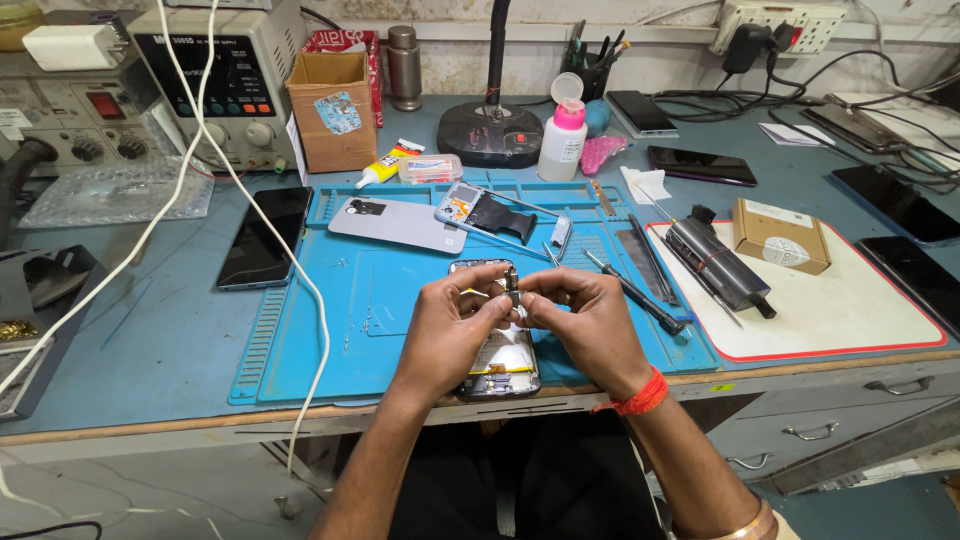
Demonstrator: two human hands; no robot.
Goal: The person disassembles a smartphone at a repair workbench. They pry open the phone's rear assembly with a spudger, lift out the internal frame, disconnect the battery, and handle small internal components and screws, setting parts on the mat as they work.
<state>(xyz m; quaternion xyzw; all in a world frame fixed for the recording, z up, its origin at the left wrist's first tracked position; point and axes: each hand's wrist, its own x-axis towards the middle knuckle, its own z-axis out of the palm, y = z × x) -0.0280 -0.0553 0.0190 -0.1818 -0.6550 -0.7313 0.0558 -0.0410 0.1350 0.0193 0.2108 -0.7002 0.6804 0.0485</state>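
Covering most of the table (150, 350) is a blue work mat (330, 330), taken here as the landmark. Above the mat's near edge, a small dark component (512, 285) is pinched between the fingertips of the left hand (455, 325) and the right hand (590, 320); both grips are pressed together on it. Directly under the hands, an opened phone (500, 365) is laid on the mat with its inner parts exposed. Farther back on the mat, a grey back cover (395, 222) and a second opened phone (485, 213) are seen. Just off the mat's left side, a dark phone (265, 238) is lying flat. Right of the mat, a white pad (850, 305) is carrying a black roll (718, 262) and a cardboard box (780, 235). Beyond the mat's far edge, a pink-capped bottle (563, 135) is standing upright.
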